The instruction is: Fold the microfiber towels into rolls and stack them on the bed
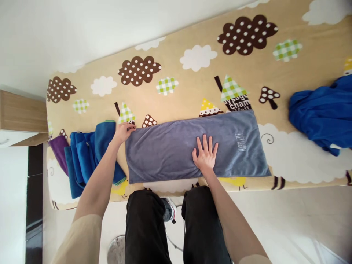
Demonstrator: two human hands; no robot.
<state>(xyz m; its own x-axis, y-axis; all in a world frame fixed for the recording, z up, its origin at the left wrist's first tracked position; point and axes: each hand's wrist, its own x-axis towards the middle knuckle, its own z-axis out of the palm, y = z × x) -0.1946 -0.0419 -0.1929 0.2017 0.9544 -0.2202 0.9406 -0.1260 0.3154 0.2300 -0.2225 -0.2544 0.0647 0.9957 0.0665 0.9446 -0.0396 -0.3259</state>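
A grey-blue towel (170,150) with "HAPPY LIFE" stitched near its right end lies as a long flat strip in front of me, lightly wrinkled. At its far left corner is my left hand (123,132), fingers closed on the edge there. My right hand (205,152) rests palm down on the towel right of its middle, fingers spread. Just left of my left hand sit several folded blue cloths (85,154), partly behind my forearm, and a purple cloth (59,152) lies beyond them.
The towel lies on a bed (170,106) with a tan printed sheet, against a white wall (82,29). A bunched blue cloth (324,113) lies at the right. A wooden cabinet (24,110) stands at the left. Below are my knees and a round stool (116,249).
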